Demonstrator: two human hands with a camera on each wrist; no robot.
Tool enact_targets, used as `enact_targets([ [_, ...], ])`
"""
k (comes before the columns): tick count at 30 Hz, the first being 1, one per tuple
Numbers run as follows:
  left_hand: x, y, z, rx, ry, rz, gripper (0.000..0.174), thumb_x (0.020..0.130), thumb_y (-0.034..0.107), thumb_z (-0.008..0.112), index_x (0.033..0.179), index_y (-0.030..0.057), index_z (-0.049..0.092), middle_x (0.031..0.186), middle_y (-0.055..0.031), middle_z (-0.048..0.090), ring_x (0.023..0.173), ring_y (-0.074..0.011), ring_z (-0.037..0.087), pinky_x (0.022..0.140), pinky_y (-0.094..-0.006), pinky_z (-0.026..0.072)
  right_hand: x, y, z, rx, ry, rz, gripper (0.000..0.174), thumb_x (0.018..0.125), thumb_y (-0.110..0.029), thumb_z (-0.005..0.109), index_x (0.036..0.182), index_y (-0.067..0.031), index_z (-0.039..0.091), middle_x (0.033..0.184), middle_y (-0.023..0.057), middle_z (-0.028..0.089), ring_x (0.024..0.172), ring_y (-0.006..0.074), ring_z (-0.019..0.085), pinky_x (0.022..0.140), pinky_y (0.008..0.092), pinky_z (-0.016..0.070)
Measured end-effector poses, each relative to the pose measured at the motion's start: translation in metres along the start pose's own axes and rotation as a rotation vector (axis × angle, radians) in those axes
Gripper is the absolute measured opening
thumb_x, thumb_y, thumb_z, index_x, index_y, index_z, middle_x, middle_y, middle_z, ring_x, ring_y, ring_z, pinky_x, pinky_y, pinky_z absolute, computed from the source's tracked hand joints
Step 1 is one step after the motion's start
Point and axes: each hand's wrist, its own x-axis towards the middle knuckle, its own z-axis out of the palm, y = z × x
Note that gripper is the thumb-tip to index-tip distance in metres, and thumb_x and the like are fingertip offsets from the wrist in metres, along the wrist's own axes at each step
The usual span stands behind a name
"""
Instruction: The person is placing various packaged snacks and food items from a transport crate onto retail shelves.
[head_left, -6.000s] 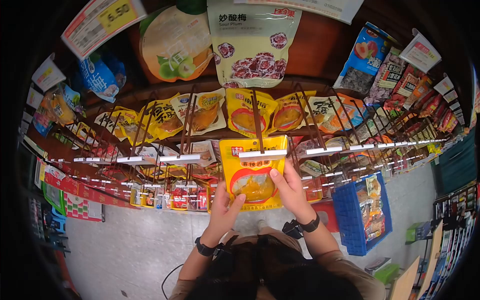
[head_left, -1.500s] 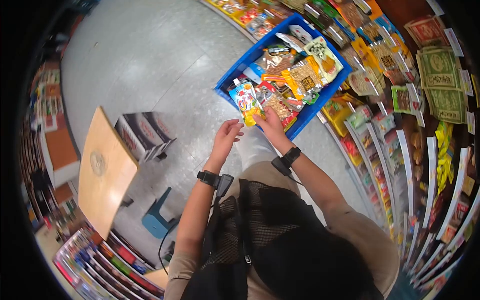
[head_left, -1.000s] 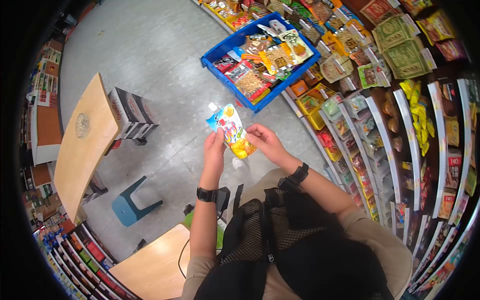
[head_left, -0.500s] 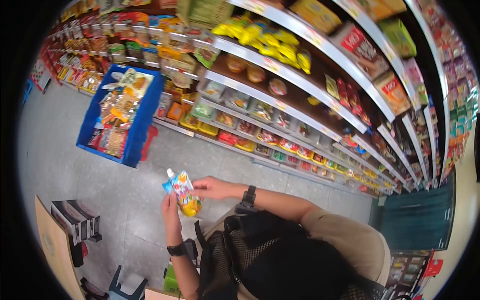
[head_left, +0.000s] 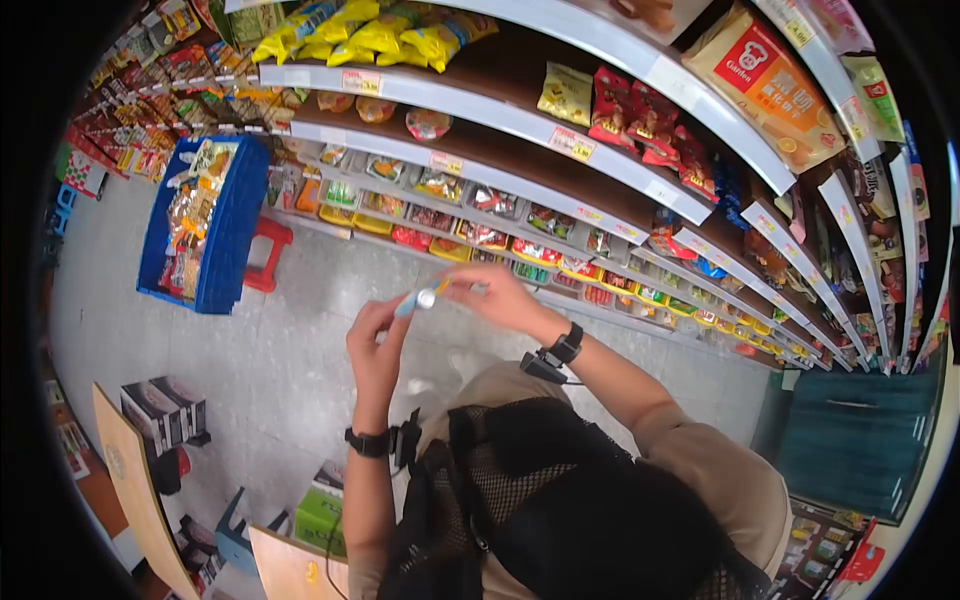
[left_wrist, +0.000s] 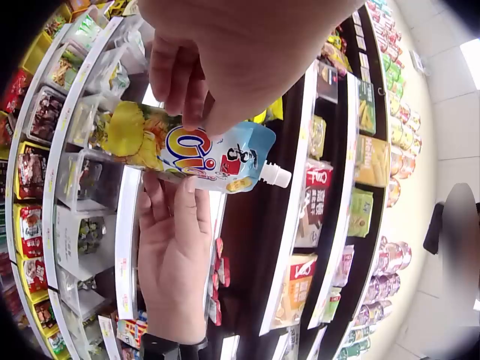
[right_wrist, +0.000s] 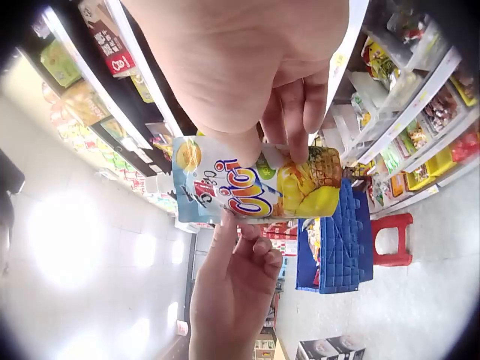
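Observation:
Between both hands is a spouted drink pouch with a fruit print, its white cap [head_left: 426,299] pointing up at the head camera. The pouch [left_wrist: 214,157] shows its blue top and yellow fruit end in the left wrist view. My left hand [head_left: 375,345] pinches one long edge between thumb and fingers. On the opposite edge, my right hand [head_left: 495,297] pinches with its thumb and fingers. The right wrist view shows the printed side of the pouch [right_wrist: 251,187] lying sideways between the two hands.
A blue crate [head_left: 225,240] filled with snack bags stands on a red stool [head_left: 268,255] to the left. Shelves with yellow bags [head_left: 375,35] and small trays run across the front and right. A wooden table [head_left: 140,490] and boxes [head_left: 165,412] stand lower left.
Six seconds ago both hands held a yellow bag at the hanging rack. Later the right hand held the pouch over the crate; both hands then took it, turned toward the shelves and tilted it.

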Motion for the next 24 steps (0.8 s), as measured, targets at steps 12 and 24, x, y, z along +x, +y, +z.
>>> enact_targets([
  [12,0.102,0.021,0.132,0.151,-0.261,0.340,0.037,0.087,-0.001,0.059,0.123,0.0071,0.064,0.101,-0.0152,0.068,0.083,-0.0280,0.067,0.072,-0.0323,0.0511,-0.031,0.058,-0.097,-0.025,0.374,0.123,0.052,0.087,0.007,0.050,0.138,-0.0027,0.048,0.144,0.0148,0.047,0.136,0.0251,0.042,0.112,0.0347,0.0329],
  [24,0.237,-0.035,0.256,0.247,-0.133,0.332,0.019,0.080,0.012,0.062,0.096,0.0035,0.069,0.089,-0.0223,0.066,0.085,-0.0416,0.063,0.075,-0.0485,0.0516,0.047,0.176,-0.218,-0.384,0.444,0.244,0.038,0.097,-0.022,0.059,0.124,0.0050,0.058,0.125,0.0174,0.063,0.116,0.0283,0.058,0.101,0.0373,0.0412],
])
